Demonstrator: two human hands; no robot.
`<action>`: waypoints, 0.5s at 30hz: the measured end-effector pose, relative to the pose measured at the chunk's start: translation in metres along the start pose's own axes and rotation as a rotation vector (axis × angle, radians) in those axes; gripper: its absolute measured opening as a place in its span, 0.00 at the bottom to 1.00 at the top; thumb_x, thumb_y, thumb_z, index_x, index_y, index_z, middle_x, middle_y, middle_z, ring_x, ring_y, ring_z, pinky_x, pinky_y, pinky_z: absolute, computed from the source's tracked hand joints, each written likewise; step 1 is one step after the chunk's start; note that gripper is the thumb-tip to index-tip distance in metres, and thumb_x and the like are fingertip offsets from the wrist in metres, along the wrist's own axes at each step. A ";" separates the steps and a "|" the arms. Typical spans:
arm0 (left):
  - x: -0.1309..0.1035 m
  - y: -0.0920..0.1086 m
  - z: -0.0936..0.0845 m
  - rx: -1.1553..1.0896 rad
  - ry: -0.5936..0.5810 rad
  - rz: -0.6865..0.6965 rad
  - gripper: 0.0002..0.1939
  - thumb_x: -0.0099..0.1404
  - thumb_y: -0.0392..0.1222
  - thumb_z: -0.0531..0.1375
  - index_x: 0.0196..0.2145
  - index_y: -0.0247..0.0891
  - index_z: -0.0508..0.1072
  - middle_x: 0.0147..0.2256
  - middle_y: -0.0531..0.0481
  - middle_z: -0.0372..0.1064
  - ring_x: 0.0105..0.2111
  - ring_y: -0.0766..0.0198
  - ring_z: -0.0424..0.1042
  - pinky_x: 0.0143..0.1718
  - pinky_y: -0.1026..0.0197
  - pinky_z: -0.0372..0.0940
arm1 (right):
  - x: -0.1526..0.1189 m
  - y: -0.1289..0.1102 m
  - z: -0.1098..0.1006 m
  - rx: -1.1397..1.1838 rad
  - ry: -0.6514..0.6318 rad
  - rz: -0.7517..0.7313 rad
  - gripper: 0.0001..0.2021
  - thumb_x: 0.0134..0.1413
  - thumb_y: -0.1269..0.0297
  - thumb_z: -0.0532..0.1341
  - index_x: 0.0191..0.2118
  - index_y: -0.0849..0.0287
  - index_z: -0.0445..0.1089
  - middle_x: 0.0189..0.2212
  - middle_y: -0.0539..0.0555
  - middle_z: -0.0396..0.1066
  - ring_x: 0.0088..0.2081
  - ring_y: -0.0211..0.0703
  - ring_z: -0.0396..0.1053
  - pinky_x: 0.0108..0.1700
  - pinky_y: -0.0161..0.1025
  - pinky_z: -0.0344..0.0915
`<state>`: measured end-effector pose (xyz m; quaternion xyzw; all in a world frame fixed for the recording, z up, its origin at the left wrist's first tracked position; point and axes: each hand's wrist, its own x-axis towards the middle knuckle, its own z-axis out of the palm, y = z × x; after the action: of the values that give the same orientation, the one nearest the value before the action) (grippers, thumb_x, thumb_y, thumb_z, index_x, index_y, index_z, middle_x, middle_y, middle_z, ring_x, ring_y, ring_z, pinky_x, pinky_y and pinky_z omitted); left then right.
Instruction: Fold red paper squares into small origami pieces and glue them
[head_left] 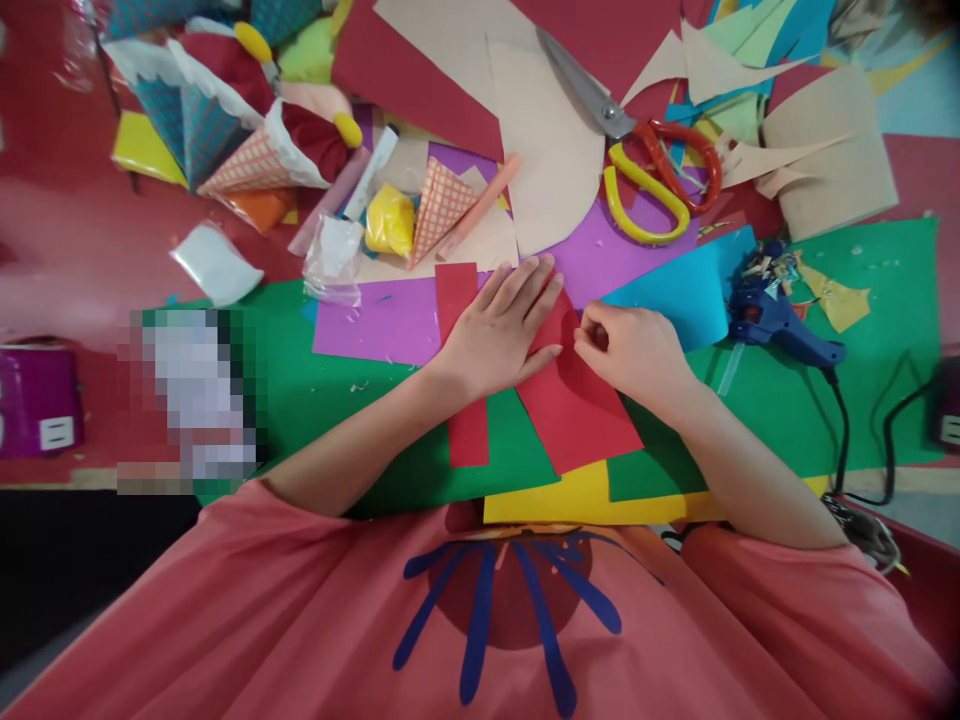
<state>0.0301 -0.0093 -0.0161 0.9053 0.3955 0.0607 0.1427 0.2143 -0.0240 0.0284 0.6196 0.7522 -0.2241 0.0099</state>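
Note:
My left hand (pixel 499 330) lies flat with its fingers stretched out. It presses on a narrow red strip (pixel 466 440) and the upper part of a wider red sheet (pixel 585 425). Just to its right, my right hand (pixel 637 350) is curled, thumb and forefinger together, at the sheet's right edge. Whatever sits in that pinch, if anything, is too small or hidden to make out. Purple sheets (pixel 375 325) and a green sheet (pixel 315 400) lie beneath, and a blue piece (pixel 675 300) is beside my right hand.
Large scissors (pixel 619 122) with red and yellow handles lie beyond my hands. A blue glue gun (pixel 787 328) with a black cord rests at right. Patterned cones (pixel 259 155), a yellow packet (pixel 390 220) and beige offcuts (pixel 832 150) crowd the back. A yellow sheet (pixel 555 500) lies near me.

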 end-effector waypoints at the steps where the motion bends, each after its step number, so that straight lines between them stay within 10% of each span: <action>1: 0.000 0.000 0.000 -0.001 -0.001 0.002 0.37 0.69 0.56 0.46 0.67 0.28 0.49 0.68 0.33 0.44 0.68 0.45 0.45 0.68 0.41 0.40 | 0.000 0.000 0.000 0.003 0.002 0.003 0.06 0.53 0.67 0.56 0.31 0.59 0.69 0.25 0.53 0.72 0.27 0.40 0.65 0.28 0.37 0.48; 10: -0.006 -0.005 -0.012 -0.179 0.164 -0.023 0.32 0.70 0.59 0.42 0.65 0.39 0.55 0.67 0.39 0.50 0.68 0.50 0.48 0.68 0.42 0.40 | 0.003 0.006 -0.004 0.403 0.045 -0.017 0.08 0.52 0.68 0.57 0.23 0.58 0.60 0.20 0.48 0.63 0.24 0.35 0.59 0.29 0.37 0.51; 15: -0.006 -0.015 -0.018 -0.699 0.414 -0.188 0.23 0.71 0.56 0.47 0.58 0.46 0.62 0.56 0.45 0.68 0.55 0.57 0.70 0.54 0.53 0.65 | 0.005 0.013 -0.005 0.779 0.328 0.038 0.12 0.57 0.62 0.57 0.24 0.56 0.58 0.21 0.47 0.59 0.24 0.34 0.58 0.26 0.35 0.54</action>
<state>0.0113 0.0002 -0.0036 0.7310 0.4524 0.3588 0.3637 0.2271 -0.0160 0.0275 0.6182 0.5916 -0.3896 -0.3407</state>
